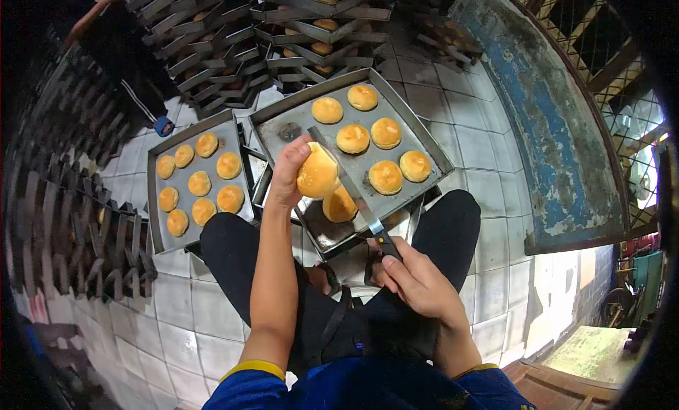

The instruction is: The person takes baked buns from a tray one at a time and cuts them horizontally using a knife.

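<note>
My left hand (288, 171) is wrapped round a golden bun (318, 173), held up over the near left part of the larger metal tray (431, 143). In my right hand (414, 277) is the black handle of a long knife (357, 198). The blade slants up and left, along the right side of the held bun. Whether it has cut into the bun I cannot tell. Just below the held bun, another bun (339, 204) lies on the tray, partly behind the blade. Several more buns (385, 133) rest on the tray's far and right parts.
A smaller tray (153, 198) with several buns stands at the left. Stacked dark trays (212, 49) rise behind and at the far left. Another person's leg (138, 102) shows at the upper left. A worn blue panel (544, 127) leans at the right.
</note>
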{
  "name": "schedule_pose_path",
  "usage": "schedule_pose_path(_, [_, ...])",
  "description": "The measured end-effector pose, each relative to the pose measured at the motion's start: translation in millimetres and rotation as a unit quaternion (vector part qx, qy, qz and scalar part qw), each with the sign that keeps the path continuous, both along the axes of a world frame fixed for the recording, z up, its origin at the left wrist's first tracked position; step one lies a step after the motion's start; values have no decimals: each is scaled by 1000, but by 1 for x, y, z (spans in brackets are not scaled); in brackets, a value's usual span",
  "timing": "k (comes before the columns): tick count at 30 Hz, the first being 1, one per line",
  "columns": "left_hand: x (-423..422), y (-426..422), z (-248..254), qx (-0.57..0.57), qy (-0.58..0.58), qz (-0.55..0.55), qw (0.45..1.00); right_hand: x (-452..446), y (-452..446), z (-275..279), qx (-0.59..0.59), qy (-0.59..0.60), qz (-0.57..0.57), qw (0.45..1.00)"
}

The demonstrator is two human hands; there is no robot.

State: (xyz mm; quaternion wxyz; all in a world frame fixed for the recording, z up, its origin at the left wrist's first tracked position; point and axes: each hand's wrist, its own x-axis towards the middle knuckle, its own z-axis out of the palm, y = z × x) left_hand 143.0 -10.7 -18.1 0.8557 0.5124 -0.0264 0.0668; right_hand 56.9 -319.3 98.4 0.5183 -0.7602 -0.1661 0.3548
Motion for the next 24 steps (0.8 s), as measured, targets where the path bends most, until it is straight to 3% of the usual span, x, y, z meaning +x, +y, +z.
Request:
schedule_pose_path(5, [-4, -18, 3, 66, 16, -136, 988, 10, 11, -15, 51, 8, -9, 999])
schedule_pose_path(7, [-3, -18, 5, 18, 1, -172, 985, 12, 13, -18, 60, 18, -8, 998])
schedule_pose_path(10, [-4, -16, 7, 25, -16, -105, 994, 10, 10, -17, 78, 24, -15, 997])
schedule_pose_path(13, [-2, -12, -4, -36, 29, -21, 999, 5, 6, -15, 48, 3, -12, 999])
schedule_pose_path(15, [6, -10, -10, -242, 92, -42, 965, 8, 4, -24, 41, 11, -27, 999])
schedule_pose_path(16, [3, -13, 0, -325, 53, -95, 940, 9, 5, -27, 51, 6, -42, 998])
schedule_pose_path(21, [-3, -52, 40, -333, -4, -89, 939, 20, 15, -15, 59, -33, -87, 994])
schedule_pose_path(24, [0, -71, 42, -313, 62, 55, 946, 20, 24, -17, 24, -84, -64, 994])
